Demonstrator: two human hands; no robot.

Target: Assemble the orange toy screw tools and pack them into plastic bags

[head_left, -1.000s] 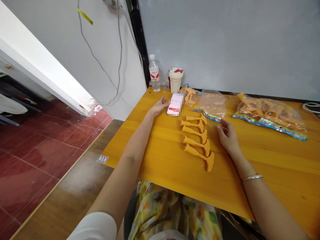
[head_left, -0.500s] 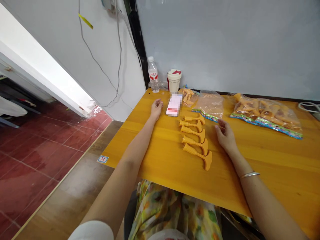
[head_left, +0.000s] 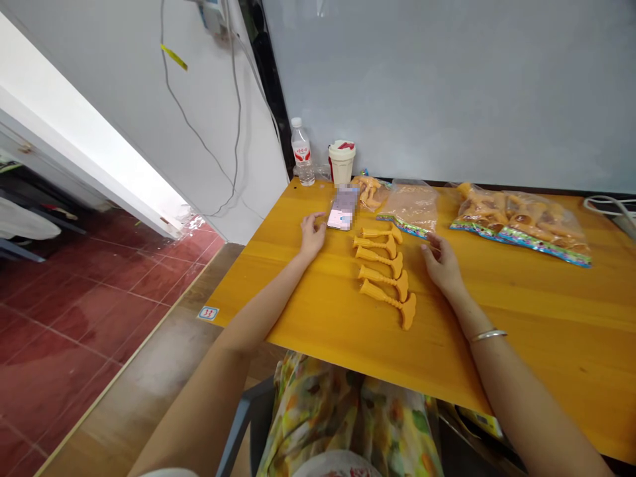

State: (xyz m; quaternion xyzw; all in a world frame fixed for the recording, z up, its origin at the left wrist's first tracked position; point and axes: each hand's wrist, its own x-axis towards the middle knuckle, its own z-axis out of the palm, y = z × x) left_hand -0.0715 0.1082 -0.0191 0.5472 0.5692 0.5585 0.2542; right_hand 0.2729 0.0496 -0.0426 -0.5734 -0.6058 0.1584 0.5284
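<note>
My left hand rests on the table just left of a phone. Its fingers are loosely stretched, apart, with nothing in them. To the right, my right hand lies with thumb and fingers spread and holds nothing. Its fingertips are close to the printed strip of a flat clear plastic bag; whether they touch it I cannot tell. Between my hands several orange T-shaped plastic pieces, like toy hammers, lie in a column, their heads toward my right hand.
Zip bags filled with orange pieces lie at the right back, and a smaller bag of orange parts lies behind the phone. A water bottle and a lidded cup stand at the back left corner. A grey board rises behind the table.
The upper part of the phone's screen has turned from light to dark. My left hand has shifted slightly toward the phone, fingers more extended. The orange pieces keep their arrangement.
</note>
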